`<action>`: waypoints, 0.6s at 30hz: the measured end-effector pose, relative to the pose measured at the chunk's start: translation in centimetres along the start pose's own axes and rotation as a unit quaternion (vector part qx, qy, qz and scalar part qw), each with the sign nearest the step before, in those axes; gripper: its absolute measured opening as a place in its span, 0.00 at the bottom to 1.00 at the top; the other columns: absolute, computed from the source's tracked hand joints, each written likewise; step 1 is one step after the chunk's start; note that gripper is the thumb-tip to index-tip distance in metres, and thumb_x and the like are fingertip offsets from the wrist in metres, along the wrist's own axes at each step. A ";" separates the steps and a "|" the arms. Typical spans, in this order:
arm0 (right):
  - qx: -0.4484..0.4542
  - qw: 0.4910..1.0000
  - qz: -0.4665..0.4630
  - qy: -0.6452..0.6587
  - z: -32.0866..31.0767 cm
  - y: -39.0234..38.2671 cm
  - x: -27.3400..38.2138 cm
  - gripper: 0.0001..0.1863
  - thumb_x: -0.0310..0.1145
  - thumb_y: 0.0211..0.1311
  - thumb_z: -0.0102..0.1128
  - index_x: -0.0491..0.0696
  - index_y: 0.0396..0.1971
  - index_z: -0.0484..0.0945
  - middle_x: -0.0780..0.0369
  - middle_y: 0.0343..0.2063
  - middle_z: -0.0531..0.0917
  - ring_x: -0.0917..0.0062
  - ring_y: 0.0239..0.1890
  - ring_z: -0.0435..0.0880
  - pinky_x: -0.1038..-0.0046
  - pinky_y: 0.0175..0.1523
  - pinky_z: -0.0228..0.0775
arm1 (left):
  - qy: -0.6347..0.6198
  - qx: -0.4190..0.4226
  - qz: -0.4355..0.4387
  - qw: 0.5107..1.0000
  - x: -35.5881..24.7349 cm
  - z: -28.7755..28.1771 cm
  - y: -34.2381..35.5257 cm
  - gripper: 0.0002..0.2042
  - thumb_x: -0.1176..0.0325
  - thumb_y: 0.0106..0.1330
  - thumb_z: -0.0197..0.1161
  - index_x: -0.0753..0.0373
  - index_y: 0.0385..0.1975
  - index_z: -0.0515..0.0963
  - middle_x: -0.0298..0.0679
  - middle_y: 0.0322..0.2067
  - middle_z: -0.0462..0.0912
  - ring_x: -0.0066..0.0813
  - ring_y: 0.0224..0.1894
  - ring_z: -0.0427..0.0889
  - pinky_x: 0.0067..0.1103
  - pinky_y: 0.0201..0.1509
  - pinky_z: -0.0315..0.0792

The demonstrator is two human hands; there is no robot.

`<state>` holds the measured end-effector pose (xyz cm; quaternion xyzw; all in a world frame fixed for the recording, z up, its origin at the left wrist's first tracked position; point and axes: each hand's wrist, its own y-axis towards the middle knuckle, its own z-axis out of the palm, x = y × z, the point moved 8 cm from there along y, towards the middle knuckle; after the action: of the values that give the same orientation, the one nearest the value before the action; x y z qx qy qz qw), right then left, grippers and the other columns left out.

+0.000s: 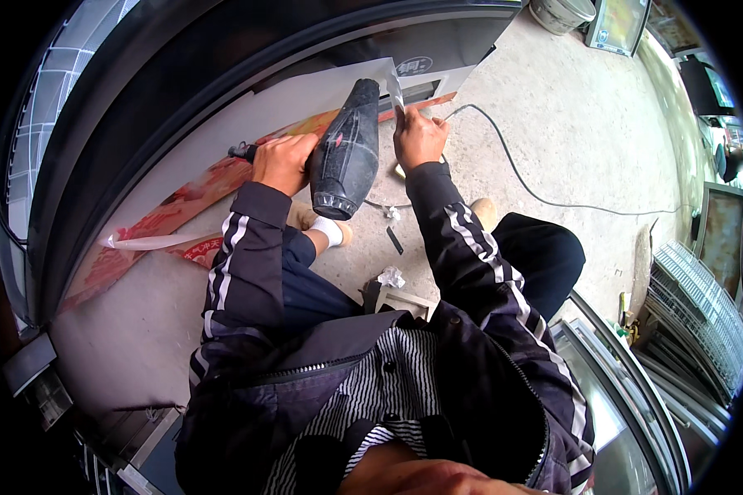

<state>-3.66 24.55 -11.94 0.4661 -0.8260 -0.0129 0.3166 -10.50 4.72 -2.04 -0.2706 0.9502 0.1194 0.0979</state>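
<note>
My left hand (285, 163) is closed around the handle of a black hair dryer (345, 157). The dryer's narrow nozzle points up at the lower front of a large dark cabinet (371, 45). My right hand (421, 136) pinches the edge of a pale adhesive film (395, 81), which stands away from the dark surface there. Below the film runs a red and orange printed strip (198, 194), with a loose flap at its left end. The dryer hides part of the film and strip behind it.
A dark cable (527, 183) crosses the concrete floor to the right. Crumpled white scraps (391, 277) and a small black stick (395, 240) lie between my legs. Wire racks (695, 309) lean at the right, near a curved glass panel (607, 404). A bucket (561, 12) stands far right.
</note>
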 end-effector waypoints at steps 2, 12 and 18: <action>0.012 1.000 0.003 -0.012 0.1 -0.3 0.2 0.13 0.39 0.67 0.52 0.50 0.24 0.77 0.56 0.18 0.82 0.60 0.25 0.81 0.57 0.51 0.62 | 0.000 -0.005 -0.002 1.000 0.2 -0.1 -0.2 0.06 0.72 0.52 0.62 0.60 0.29 0.74 0.43 0.26 0.81 0.46 0.32 0.82 0.34 0.34 0.75; 0.027 0.999 0.003 -0.027 -0.3 -1.1 0.8 0.15 0.40 0.67 0.51 0.49 0.23 0.76 0.56 0.17 0.82 0.60 0.24 0.81 0.57 0.51 0.63 | 0.007 -0.015 -0.014 1.000 0.7 -0.3 -0.7 0.08 0.72 0.51 0.65 0.59 0.32 0.75 0.42 0.28 0.82 0.45 0.33 0.83 0.32 0.37 0.76; -0.132 0.988 -0.075 -0.019 -3.8 -2.0 2.7 0.12 0.39 0.64 0.53 0.49 0.25 0.76 0.56 0.20 0.82 0.60 0.26 0.81 0.57 0.50 0.64 | 0.011 -0.017 -0.012 1.000 0.3 -0.7 -0.5 0.09 0.72 0.51 0.66 0.59 0.32 0.76 0.42 0.29 0.83 0.44 0.33 0.83 0.32 0.37 0.77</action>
<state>-1.10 22.41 -8.15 0.4804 -0.7857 -0.1539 0.3579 -10.61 3.98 -1.58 -0.2847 0.9458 0.1315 0.0840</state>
